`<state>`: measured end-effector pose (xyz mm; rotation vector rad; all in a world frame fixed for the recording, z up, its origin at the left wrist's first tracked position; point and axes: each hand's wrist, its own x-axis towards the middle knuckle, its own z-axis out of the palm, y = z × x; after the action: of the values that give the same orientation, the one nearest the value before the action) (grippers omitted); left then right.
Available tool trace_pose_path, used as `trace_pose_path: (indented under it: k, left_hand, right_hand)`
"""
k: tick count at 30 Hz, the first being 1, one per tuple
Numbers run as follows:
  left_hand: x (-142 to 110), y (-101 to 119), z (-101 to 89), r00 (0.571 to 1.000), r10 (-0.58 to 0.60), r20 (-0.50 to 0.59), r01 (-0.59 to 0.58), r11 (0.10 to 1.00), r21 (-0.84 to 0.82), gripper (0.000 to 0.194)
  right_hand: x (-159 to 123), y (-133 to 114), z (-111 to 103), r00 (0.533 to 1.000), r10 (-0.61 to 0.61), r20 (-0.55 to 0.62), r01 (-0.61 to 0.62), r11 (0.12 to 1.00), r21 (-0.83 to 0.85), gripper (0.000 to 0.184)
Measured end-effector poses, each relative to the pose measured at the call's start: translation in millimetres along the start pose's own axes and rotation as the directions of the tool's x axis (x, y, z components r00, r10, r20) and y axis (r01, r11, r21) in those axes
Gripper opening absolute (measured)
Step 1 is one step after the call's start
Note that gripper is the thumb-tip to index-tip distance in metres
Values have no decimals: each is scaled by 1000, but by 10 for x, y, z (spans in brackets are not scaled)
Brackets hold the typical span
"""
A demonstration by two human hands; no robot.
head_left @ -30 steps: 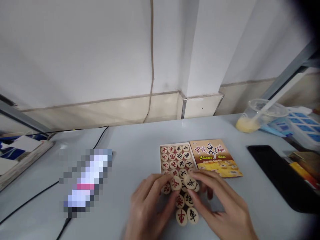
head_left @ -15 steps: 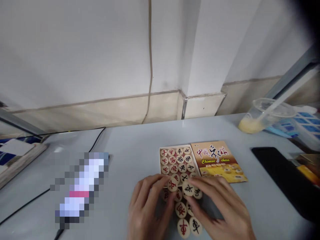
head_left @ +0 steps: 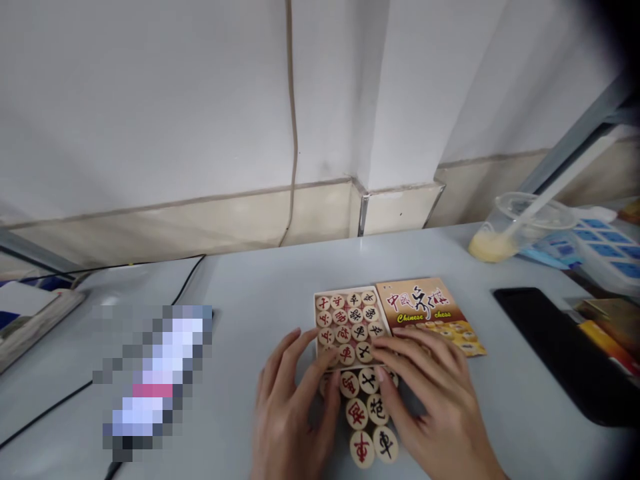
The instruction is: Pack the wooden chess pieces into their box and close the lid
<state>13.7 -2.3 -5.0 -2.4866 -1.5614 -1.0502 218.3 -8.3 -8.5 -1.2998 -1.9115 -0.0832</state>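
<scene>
Round wooden Chinese chess pieces with red and black characters fill a shallow white box. My left hand is at its lower left corner, index fingertip on a piece there, thumb apart below. Over the lower right corner my right hand rests with fingers spread, covering a piece. Its thumb is beside a black-lettered piece just below the box, next to a red-lettered piece. Nearer me, more pieces stand in two columns, among them a red piece and a black piece. Fingers partly hide others.
The printed Chinese chess lid lies right of the box. Farther right are a black phone and a plastic cup with a straw. A blurred-out lit device with a cable lies on the left. A wall stands behind the table.
Half a second ago each hand pinched a piece above the box's near edge. Now both hands are lower, with fingers spread at the lower corners. The view has shifted slightly.
</scene>
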Motion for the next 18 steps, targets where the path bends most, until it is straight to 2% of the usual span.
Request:
trace_pose_path:
  k: [6,11,15,18]
  left_hand:
    - [4,0,-17,1000,-14,-2,14,999,-40,28]
    - [-8,39,-47,997,-7,-81,-1,994,-106,19]
    - [-74,43,-87,1000,-16,-26,13,995,-101,12]
    - [-169,9,-149,1000,20,10,-19,996,-89,14]
  right_hand:
    - [-1,10,-17,998,41,-48,-41,999,1,17]
    - [-14,-47,-41,995,66,-73,-58,993,103,14]
    - [-131,-47,-95,997,77,-15,-74,985,153,10]
    - [-292,15,-159,996,34,82,-46,988,145,19]
